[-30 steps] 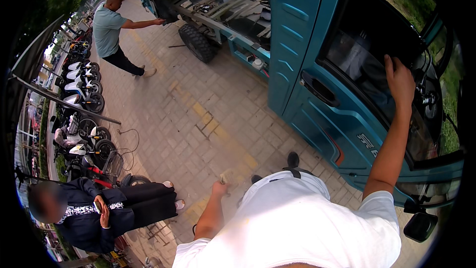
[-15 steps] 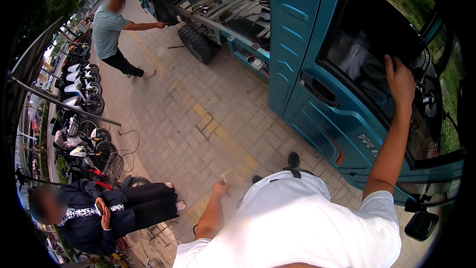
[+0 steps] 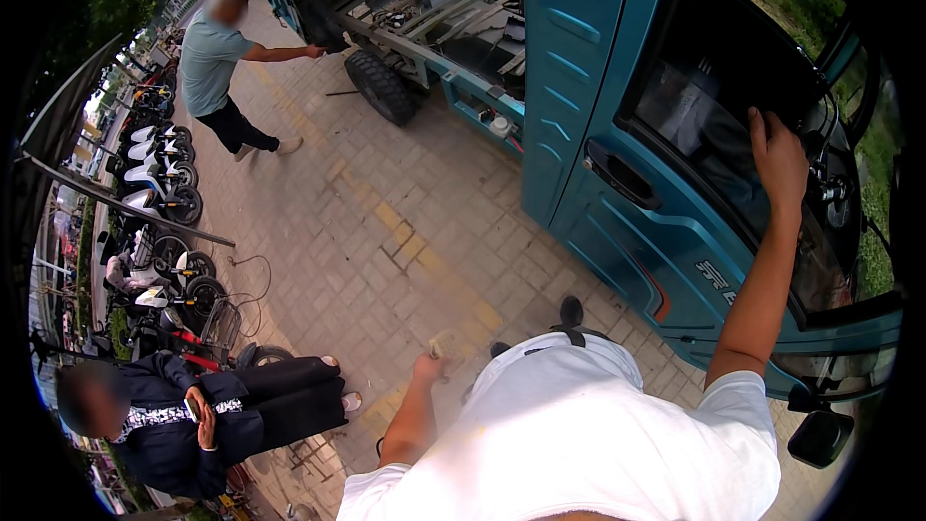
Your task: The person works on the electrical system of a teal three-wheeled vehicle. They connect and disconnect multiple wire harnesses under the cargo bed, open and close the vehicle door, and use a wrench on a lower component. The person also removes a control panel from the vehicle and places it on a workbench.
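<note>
My right hand [image 3: 779, 159] is raised to the window of a teal vehicle's door [image 3: 617, 260]. Its thumb points up, and the other fingers curl over what looks like the upper edge of the partly lowered window glass [image 3: 690, 111]; their tips are hidden. Low on my left side, my left hand [image 3: 427, 367] is closed around a small pale, tan-coloured thing [image 3: 444, 345] whose kind I cannot make out. A black door handle [image 3: 622, 174] lies to the left of my right hand, apart from it.
A person in a light green shirt [image 3: 212, 63] holds the raised teal bed over the exposed frame [image 3: 453, 24] and wheel [image 3: 381, 87]. Another person in a dark jacket [image 3: 169, 425] stands at left with a phone. Parked scooters [image 3: 159, 169] line the paving. A mirror [image 3: 820, 438] juts out.
The person in the green shirt has shifted slightly, with the rear foot a little farther left. My hands have stayed in place.
</note>
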Action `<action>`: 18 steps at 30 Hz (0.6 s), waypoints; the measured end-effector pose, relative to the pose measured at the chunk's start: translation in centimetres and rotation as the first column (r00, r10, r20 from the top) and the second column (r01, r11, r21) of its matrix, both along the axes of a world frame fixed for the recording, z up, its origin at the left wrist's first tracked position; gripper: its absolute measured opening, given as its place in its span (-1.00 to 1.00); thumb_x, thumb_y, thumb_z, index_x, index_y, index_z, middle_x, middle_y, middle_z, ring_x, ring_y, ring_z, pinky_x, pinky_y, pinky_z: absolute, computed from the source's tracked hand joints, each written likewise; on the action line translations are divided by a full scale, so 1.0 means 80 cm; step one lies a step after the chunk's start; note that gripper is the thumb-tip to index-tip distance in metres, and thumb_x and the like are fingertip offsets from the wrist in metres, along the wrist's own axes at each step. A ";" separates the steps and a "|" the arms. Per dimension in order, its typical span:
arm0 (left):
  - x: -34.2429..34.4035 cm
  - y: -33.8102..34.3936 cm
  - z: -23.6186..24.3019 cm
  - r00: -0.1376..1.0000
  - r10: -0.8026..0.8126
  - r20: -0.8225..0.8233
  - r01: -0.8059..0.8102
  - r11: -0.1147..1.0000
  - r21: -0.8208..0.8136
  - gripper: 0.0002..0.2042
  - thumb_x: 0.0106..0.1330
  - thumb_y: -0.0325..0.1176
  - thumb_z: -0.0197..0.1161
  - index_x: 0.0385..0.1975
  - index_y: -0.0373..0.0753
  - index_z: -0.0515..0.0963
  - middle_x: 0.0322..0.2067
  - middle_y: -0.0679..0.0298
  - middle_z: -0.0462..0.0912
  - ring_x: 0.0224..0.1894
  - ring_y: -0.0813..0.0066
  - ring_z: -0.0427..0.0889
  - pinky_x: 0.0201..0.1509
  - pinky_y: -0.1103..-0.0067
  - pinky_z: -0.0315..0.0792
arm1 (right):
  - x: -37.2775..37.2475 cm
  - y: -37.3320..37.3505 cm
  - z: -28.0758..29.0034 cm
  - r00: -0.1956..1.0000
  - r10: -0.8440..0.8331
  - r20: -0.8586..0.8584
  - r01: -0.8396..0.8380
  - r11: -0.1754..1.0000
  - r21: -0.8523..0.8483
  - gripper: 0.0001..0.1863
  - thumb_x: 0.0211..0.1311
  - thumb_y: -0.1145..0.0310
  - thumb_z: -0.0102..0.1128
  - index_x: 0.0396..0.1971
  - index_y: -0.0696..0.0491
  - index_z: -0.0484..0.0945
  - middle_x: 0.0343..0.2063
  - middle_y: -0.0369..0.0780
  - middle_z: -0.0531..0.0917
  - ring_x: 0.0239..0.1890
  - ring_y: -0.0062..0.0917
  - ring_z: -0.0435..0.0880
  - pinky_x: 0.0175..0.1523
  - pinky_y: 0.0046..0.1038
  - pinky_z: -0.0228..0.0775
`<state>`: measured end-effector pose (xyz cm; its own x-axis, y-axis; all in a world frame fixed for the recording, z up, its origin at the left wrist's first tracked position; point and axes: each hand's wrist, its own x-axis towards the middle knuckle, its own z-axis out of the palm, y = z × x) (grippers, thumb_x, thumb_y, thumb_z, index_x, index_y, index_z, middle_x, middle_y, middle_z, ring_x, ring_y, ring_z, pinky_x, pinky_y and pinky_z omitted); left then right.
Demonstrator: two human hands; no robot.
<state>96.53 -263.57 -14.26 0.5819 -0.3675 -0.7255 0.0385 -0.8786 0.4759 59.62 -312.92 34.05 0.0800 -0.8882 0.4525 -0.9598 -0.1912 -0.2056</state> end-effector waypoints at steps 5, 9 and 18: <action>0.002 0.008 -0.014 0.998 -0.026 0.059 0.027 0.999 -0.019 -0.60 -0.06 -0.16 0.41 -0.31 -0.34 0.62 -0.46 0.14 0.68 -0.43 0.36 0.67 -0.31 0.46 0.51 | 0.001 0.000 0.000 1.000 0.001 0.020 -0.001 1.000 0.021 -0.51 0.30 -0.10 -0.15 -0.34 0.02 0.57 -0.49 -0.12 0.61 -0.34 -0.14 0.59 -0.30 -0.24 0.39; 0.001 0.010 -0.015 0.999 -0.003 0.045 0.005 0.999 -0.041 -0.61 -0.06 -0.17 0.41 -0.31 -0.33 0.62 -0.46 0.14 0.68 -0.43 0.37 0.67 -0.32 0.47 0.51 | 0.001 0.001 0.001 1.000 -0.008 0.007 0.007 1.000 0.026 -0.52 0.30 -0.10 -0.15 -0.33 0.01 0.57 -0.49 -0.13 0.61 -0.34 -0.14 0.59 -0.30 -0.24 0.39; -0.003 0.008 0.000 1.000 0.025 0.016 -0.024 0.999 -0.044 -0.62 -0.02 -0.23 0.41 -0.27 -0.37 0.60 -0.42 0.14 0.67 -0.41 0.39 0.66 -0.29 0.47 0.52 | 0.001 0.002 0.001 1.000 0.003 0.005 -0.004 1.000 0.017 -0.52 0.31 -0.09 -0.16 -0.35 0.02 0.56 -0.48 -0.12 0.62 -0.33 -0.14 0.60 -0.29 -0.24 0.39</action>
